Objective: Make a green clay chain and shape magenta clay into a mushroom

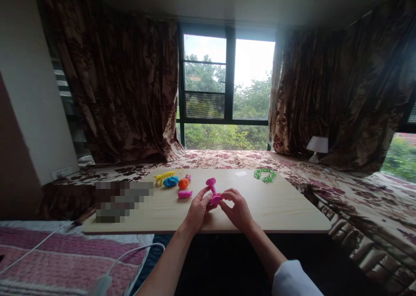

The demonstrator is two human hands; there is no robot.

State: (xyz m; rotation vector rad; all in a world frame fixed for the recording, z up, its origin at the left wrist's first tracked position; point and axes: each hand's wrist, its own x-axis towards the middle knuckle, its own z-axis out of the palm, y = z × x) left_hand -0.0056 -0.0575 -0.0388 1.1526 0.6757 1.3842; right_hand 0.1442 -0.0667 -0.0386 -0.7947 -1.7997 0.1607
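Note:
A bright pink clay figure (214, 197) is held just above the table, with a rounded lump on top, a narrow neck and a wider lower part. The fingers of my left hand (197, 207) wrap round its left side and underside. From the right, my right hand (236, 207) pinches the edge of its lower part between thumb and fingers. Left of my hands lie a pink clay piece (185, 194), an orange clay ball (183, 183), a blue clay lump (170, 181) and a yellow piece (164, 176). Beside the ball is a small pink piece (188, 177).
The pale wooden table (276, 213) carries a green looped strand (265, 175) at the far right and a small white piece (241, 174) at the back. A white lamp (317, 146) stands on the cloth-covered sill. Pixelation hides something on the table's left.

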